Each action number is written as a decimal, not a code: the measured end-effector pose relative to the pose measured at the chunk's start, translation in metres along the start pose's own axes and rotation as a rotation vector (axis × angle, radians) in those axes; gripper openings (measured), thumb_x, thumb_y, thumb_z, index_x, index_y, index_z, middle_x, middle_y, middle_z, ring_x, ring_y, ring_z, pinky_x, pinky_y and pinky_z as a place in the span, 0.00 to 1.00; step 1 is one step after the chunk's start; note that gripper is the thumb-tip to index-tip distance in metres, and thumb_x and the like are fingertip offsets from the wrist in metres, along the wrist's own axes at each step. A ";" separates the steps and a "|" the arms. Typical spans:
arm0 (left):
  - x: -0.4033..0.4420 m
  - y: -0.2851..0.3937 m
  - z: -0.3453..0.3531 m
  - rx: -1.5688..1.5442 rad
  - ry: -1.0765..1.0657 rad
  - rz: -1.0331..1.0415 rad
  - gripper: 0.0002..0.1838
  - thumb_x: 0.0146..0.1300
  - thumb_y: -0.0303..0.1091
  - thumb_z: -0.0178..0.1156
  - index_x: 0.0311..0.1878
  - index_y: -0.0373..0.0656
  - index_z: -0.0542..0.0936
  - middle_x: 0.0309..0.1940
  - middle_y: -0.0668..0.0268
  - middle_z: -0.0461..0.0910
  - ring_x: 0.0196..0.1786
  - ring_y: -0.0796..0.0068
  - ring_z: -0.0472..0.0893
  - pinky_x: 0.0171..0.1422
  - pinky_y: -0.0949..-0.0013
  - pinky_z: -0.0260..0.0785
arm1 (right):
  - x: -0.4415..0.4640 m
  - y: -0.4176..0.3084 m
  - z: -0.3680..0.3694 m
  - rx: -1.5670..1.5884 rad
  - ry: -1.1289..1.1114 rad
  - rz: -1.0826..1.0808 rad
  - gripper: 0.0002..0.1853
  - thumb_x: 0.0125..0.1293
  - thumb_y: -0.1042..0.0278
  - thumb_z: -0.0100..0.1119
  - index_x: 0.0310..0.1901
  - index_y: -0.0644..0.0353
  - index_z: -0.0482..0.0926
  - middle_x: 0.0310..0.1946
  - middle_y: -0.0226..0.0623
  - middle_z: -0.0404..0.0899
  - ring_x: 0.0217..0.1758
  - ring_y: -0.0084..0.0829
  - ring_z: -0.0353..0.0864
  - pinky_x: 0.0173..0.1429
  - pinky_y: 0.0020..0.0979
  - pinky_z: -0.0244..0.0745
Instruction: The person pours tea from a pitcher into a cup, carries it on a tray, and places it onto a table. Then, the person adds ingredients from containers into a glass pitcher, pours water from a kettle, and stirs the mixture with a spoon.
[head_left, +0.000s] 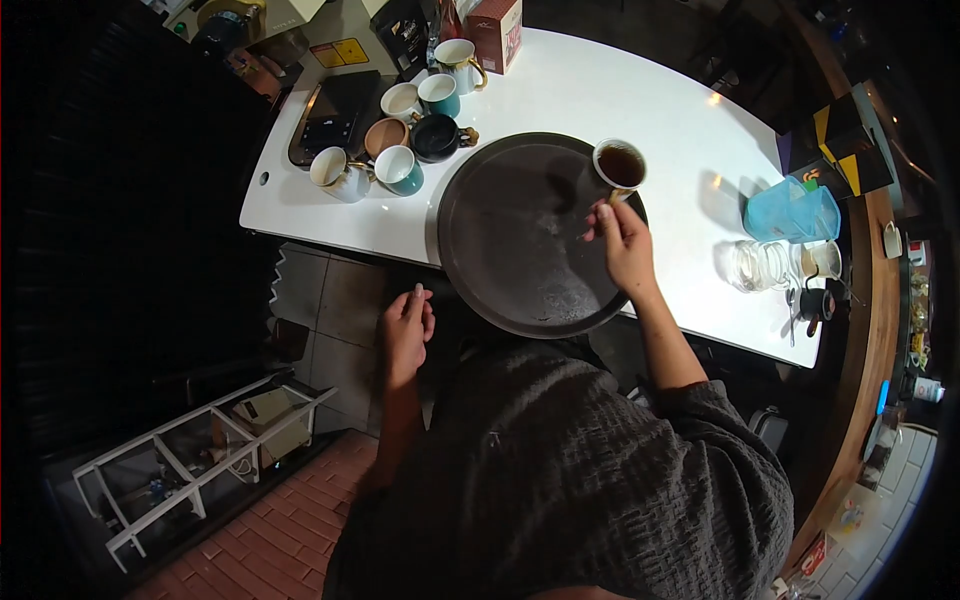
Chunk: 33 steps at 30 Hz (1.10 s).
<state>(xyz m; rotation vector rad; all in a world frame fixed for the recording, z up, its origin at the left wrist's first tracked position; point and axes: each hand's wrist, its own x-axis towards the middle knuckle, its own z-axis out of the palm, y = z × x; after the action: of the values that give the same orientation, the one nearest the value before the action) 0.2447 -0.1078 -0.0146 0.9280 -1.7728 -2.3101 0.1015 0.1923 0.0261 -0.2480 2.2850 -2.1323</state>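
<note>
The right hand [628,240] is raised at the right, its thumb and fingers closed in a pinch, the fingertips turned toward the far side. The right forearm [665,335] stretches away from the near side, bare up to a dark, wrinkled sleeve [725,435] near the elbow. At the left, the left hand [408,328] hovers lower and nearer, apart from the right, its fingers curled loosely inward and the thumb side up, holding nothing. The left forearm [399,425] runs back toward the dark-clad torso [560,480], seen from above.
</note>
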 end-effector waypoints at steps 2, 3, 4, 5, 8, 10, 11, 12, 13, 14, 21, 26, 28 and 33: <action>-0.001 0.006 -0.004 0.109 0.000 -0.149 0.19 0.70 0.49 0.59 0.29 0.44 0.74 0.15 0.77 0.63 0.14 0.86 0.62 0.16 0.78 0.49 | -0.011 0.001 0.011 0.004 -0.034 0.015 0.11 0.76 0.69 0.50 0.45 0.70 0.76 0.32 0.33 0.78 0.32 0.20 0.79 0.40 0.23 0.74; -0.001 0.006 -0.005 0.109 -0.001 -0.150 0.19 0.70 0.49 0.59 0.29 0.44 0.74 0.15 0.77 0.63 0.14 0.86 0.62 0.16 0.78 0.49 | -0.016 0.001 0.017 -0.001 -0.067 0.018 0.10 0.76 0.69 0.49 0.45 0.69 0.76 0.32 0.33 0.78 0.32 0.20 0.78 0.40 0.24 0.74; -0.001 0.007 -0.005 0.101 0.048 -0.158 0.18 0.69 0.47 0.60 0.28 0.45 0.73 0.15 0.78 0.61 0.13 0.87 0.60 0.15 0.77 0.47 | -0.021 0.000 0.023 -0.005 -0.100 0.019 0.10 0.76 0.70 0.49 0.44 0.69 0.76 0.32 0.33 0.78 0.32 0.20 0.78 0.41 0.24 0.74; -0.002 0.007 -0.006 0.093 0.098 -0.166 0.18 0.68 0.44 0.61 0.26 0.46 0.71 0.14 0.79 0.59 0.12 0.88 0.58 0.14 0.77 0.45 | -0.025 -0.004 0.028 0.024 -0.118 0.038 0.10 0.76 0.70 0.49 0.44 0.69 0.76 0.31 0.33 0.78 0.33 0.20 0.78 0.41 0.24 0.75; 0.001 0.001 -0.012 0.152 0.113 -0.122 0.13 0.64 0.35 0.59 0.24 0.45 0.72 0.14 0.80 0.60 0.16 0.91 0.57 0.19 0.78 0.45 | -0.032 0.004 0.038 0.007 -0.161 0.029 0.10 0.76 0.70 0.49 0.44 0.69 0.75 0.31 0.33 0.78 0.33 0.21 0.79 0.42 0.24 0.75; 0.005 -0.006 -0.023 0.127 0.057 -0.073 0.11 0.62 0.32 0.57 0.24 0.45 0.71 0.14 0.80 0.60 0.17 0.90 0.56 0.20 0.78 0.46 | -0.034 0.009 0.043 0.011 -0.161 0.042 0.10 0.76 0.70 0.49 0.44 0.69 0.76 0.31 0.34 0.78 0.33 0.21 0.79 0.42 0.25 0.75; 0.008 -0.009 -0.028 0.100 0.002 -0.024 0.09 0.60 0.30 0.55 0.24 0.45 0.71 0.15 0.80 0.60 0.17 0.89 0.56 0.21 0.78 0.46 | -0.036 0.010 0.044 -0.012 -0.172 0.041 0.10 0.76 0.70 0.50 0.44 0.69 0.76 0.31 0.35 0.79 0.33 0.22 0.80 0.42 0.25 0.75; 0.011 -0.013 -0.032 0.104 0.000 -0.023 0.09 0.60 0.30 0.55 0.24 0.45 0.71 0.15 0.80 0.60 0.17 0.89 0.56 0.21 0.78 0.46 | -0.036 0.010 0.045 -0.033 -0.182 0.040 0.10 0.75 0.70 0.50 0.44 0.69 0.77 0.31 0.35 0.79 0.32 0.22 0.80 0.42 0.25 0.75; 0.014 -0.013 -0.033 0.148 -0.019 0.024 0.08 0.60 0.29 0.55 0.24 0.45 0.71 0.16 0.79 0.62 0.19 0.89 0.57 0.24 0.78 0.48 | -0.036 0.011 0.046 -0.030 -0.179 0.039 0.10 0.75 0.70 0.50 0.44 0.69 0.77 0.31 0.35 0.79 0.32 0.22 0.80 0.42 0.25 0.75; 0.016 -0.014 -0.035 0.192 -0.037 0.070 0.08 0.60 0.29 0.55 0.25 0.45 0.71 0.18 0.78 0.63 0.21 0.88 0.59 0.27 0.78 0.51 | -0.037 0.011 0.046 -0.039 -0.183 0.062 0.10 0.75 0.70 0.50 0.44 0.69 0.77 0.32 0.36 0.79 0.32 0.22 0.80 0.42 0.25 0.75; 0.009 0.006 -0.005 0.073 -0.099 0.063 0.05 0.65 0.32 0.61 0.33 0.44 0.78 0.29 0.75 0.73 0.33 0.85 0.70 0.40 0.78 0.62 | -0.035 0.016 0.041 -0.098 -0.217 0.036 0.11 0.74 0.70 0.52 0.47 0.70 0.78 0.33 0.38 0.80 0.32 0.23 0.81 0.41 0.27 0.77; 0.017 0.009 0.011 0.184 -0.107 0.027 0.13 0.69 0.41 0.61 0.46 0.40 0.82 0.33 0.74 0.76 0.35 0.86 0.71 0.42 0.79 0.64 | -0.035 0.009 0.030 -0.232 -0.152 -0.053 0.12 0.70 0.70 0.59 0.48 0.69 0.80 0.36 0.41 0.84 0.33 0.24 0.82 0.41 0.25 0.77; 0.021 0.012 0.016 0.202 -0.098 -0.018 0.15 0.70 0.42 0.60 0.48 0.40 0.82 0.33 0.74 0.77 0.35 0.87 0.71 0.41 0.79 0.64 | -0.034 0.007 0.017 -0.380 -0.107 -0.182 0.12 0.68 0.69 0.61 0.47 0.69 0.81 0.35 0.42 0.85 0.33 0.25 0.82 0.40 0.26 0.77; 0.035 0.007 0.034 0.215 -0.036 -0.070 0.21 0.68 0.47 0.62 0.54 0.41 0.76 0.41 0.71 0.77 0.42 0.83 0.73 0.44 0.76 0.65 | -0.021 0.035 -0.042 -0.604 0.381 -0.180 0.11 0.63 0.65 0.66 0.43 0.62 0.83 0.36 0.43 0.82 0.39 0.37 0.82 0.46 0.33 0.74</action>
<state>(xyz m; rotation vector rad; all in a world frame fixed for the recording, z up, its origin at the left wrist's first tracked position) 0.1967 -0.0954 -0.0180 0.9987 -2.0681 -2.2214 0.1138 0.2385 -0.0073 -0.0453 3.2035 -1.5907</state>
